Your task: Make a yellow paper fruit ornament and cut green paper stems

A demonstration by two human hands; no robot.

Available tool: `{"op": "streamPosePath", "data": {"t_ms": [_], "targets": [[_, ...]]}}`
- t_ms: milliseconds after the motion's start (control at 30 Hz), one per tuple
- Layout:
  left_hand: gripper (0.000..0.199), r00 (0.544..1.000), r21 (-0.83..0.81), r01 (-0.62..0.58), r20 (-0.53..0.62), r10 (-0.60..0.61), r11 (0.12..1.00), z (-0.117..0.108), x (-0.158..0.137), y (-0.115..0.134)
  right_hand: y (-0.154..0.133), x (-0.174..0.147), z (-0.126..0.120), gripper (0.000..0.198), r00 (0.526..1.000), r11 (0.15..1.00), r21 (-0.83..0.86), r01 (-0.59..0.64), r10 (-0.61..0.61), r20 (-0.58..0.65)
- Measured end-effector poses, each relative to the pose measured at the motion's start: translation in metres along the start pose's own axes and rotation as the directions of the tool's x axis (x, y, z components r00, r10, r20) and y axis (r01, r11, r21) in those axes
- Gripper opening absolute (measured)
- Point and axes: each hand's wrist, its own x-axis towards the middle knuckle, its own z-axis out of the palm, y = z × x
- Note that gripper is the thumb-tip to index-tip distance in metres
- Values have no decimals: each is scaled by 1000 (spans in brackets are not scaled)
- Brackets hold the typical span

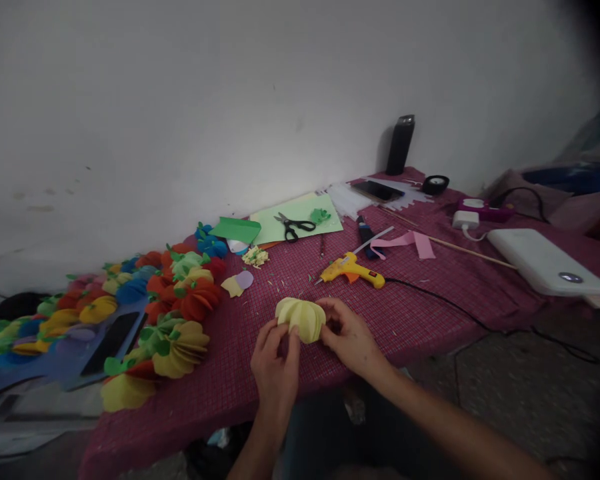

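Low in the middle, the left hand and right hand pinch the yellow paper ball, likely so it won't squash.

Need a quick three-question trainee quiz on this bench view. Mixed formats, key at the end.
1. Multiple choice: what do the left hand and right hand hold between them?
a) a rectangular white power bank
b) a rounded, pleated pale yellow paper-like piece
c) a flat black phone

2. True or false: the black-handled metal scissors lie on the pale green rectangular sheet.

3. Short answer: which is nearer the hands, the yellow plastic glue gun or the tall black cylindrical bottle?

Key: 1: b. 2: true. 3: the glue gun.
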Motion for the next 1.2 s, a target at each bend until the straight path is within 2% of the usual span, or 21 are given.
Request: {"op": "streamPosePath", "data": {"t_ms": [267,400,467,567,633,867,1200], "targets": [[15,995,-62,102,22,-101,993,5,0,-4,-1,-1,-1,28,1000,1000,14,-9,9,15],[15,977,-83,203,-45,-207,976,8,-4,-8,2,-1,-1,29,1000,1000,10,-5,5,16],[16,983,-114,164,-64,-172,980,8,-4,-8,3,-1,0,29,1000,1000,9,-7,7,13],[9,1000,-84,-1,-14,0,996,5,-2,-7,3,-2,0,29,1000,1000,-11,-12,12,15],[14,999,-60,-49,13,50,997,3,-1,-5,3,-2,0,29,1000,1000,-16,-7,8,18],[18,997,-104,-18,70,26,994,-1,-2,-2,2,-1,-1,30,1000,1000,-15,6,-6,15],[11,999,-86,-37,21,39,996,1,-2,-2,2,-1,0,29,1000,1000,-16,4,-4,12]]}}
